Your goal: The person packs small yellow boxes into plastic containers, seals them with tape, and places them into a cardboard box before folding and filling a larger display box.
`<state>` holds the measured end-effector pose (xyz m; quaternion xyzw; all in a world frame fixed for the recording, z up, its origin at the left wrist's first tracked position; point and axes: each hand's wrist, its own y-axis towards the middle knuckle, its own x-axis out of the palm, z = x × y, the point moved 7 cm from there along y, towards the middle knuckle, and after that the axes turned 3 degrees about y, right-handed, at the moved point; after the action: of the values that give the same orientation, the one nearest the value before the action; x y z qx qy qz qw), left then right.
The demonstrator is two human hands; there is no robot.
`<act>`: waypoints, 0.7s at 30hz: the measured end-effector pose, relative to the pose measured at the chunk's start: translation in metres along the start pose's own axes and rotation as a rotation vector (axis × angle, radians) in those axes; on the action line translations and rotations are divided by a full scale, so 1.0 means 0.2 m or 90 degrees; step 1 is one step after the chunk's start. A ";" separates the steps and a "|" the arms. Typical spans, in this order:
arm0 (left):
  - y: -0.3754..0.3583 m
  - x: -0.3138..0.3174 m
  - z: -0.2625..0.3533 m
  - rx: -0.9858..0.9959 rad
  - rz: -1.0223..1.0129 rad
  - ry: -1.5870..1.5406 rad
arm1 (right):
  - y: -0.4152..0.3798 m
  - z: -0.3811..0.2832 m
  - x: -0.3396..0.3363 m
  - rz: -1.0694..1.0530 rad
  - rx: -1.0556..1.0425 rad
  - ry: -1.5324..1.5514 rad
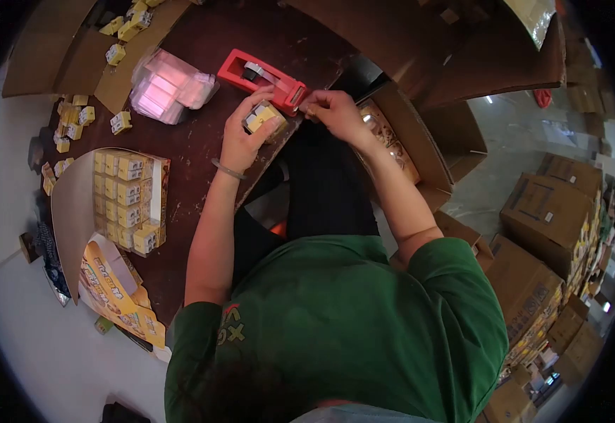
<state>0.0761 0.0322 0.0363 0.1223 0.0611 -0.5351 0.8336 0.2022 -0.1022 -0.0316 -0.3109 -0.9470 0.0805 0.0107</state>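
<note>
1. Yellow small boxes [87, 115] lie scattered at the far left of the dark red table [194, 151]. They look light and boxy, probably of thin card that would dent under a hard squeeze.

2. Next to them, an open carton [164, 197] holds similar boxes in close rows. Packed so tightly, each would probably come out best by its top edges, between finger and thumb.

3. Farther along lies a pile of clear plastic wraps [163, 92], glossy and thin. These look slippery and limp, apt to slide over one another; one corner would be the place to take hold.

4. The person's left hand [238, 144] is closed around a yellow box [263, 116], over the table's near edge, with the thumb on one side and the fingers on the other. The box seems light and fairly stiff, its shiny surface a little slick. A gentle grip on opposite sides suits it, leaving the other faces free.

5. Just beyond that box sits a red tape dispenser [292, 90], rigid and likely the heaviest small thing there, steadiest when gripped by its body.

6. The person's right hand [342, 116] is at the dispenser's cutting end, fingertips drawn into a narrow pinch. Whether tape lies between them cannot be told. Tape would be flimsy and sticky, best taken by its very end.
</note>
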 end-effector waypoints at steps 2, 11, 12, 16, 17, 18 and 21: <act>-0.03 -0.01 -0.01 -0.021 0.014 -0.014 | -0.03 0.01 -0.01 -0.013 0.017 0.096; -0.17 -0.05 -0.10 -0.147 0.110 -0.161 | -0.21 -0.30 0.36 -0.020 -0.096 0.125; -0.16 -0.05 -0.09 -0.124 0.095 -0.180 | -0.20 -0.29 0.37 0.000 -0.101 0.114; -0.20 -0.07 -0.10 -0.088 0.067 -0.193 | -0.20 -0.26 0.34 0.033 -0.048 -0.094; -0.20 -0.08 -0.11 -0.087 0.069 -0.178 | -0.22 -0.22 0.35 0.048 -0.048 -0.153; -0.22 -0.09 -0.12 -0.090 0.108 -0.296 | -0.25 -0.18 0.36 0.065 -0.051 -0.212; -0.31 -0.06 -0.07 -0.082 0.178 -0.603 | -0.32 -0.19 0.45 0.092 -0.124 -0.082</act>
<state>0.0159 0.0215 0.0167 -0.1792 -0.3085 -0.4098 0.8395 0.0952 -0.0945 0.0133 -0.3723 -0.9241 0.0084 -0.0859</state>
